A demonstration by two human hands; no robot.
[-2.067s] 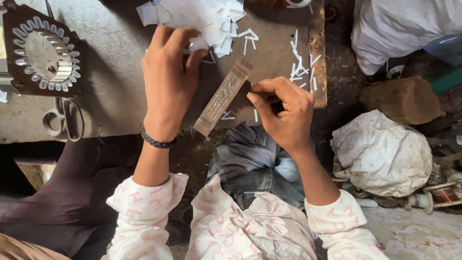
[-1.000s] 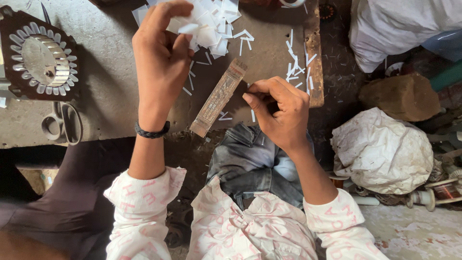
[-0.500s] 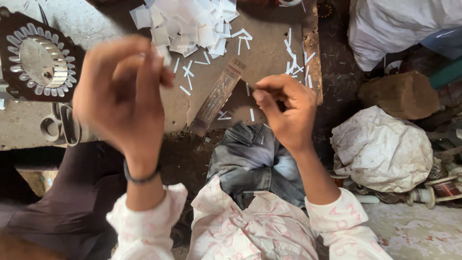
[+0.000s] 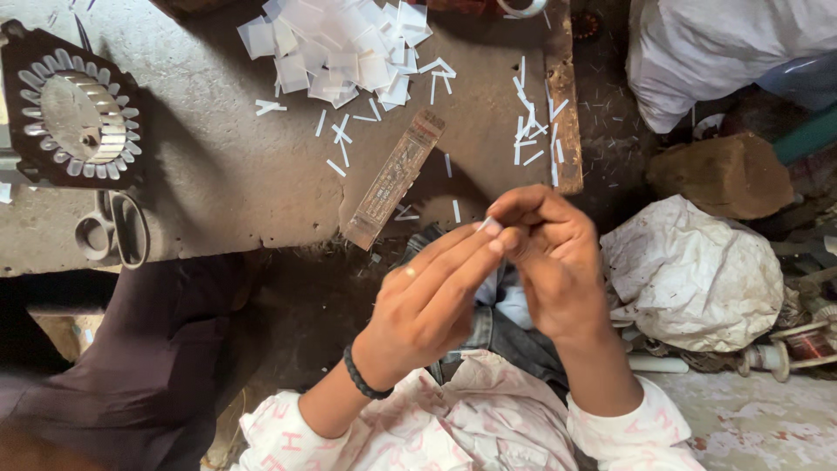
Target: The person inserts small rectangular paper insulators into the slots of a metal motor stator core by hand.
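Head view, looking down: nearest the camera, the left hand and the right hand meet above the lap, fingertips touching. The left hand is nearly closed, its long fingers stretched together toward the right, pinching a small white paper slip at their tips. The right hand curls mostly shut, its thumb and fingers closing on the same slip from the other side. A black band circles the left wrist. Just beyond the hands, a flat wooden stick lies slanted on the grey work slab, with thin white strips scattered around it. Farther out sits a heap of cut white paper squares. At the slab's left edge rest scissors, and beyond them a round toothed metal part. Off to the right lies a crumpled white sack.
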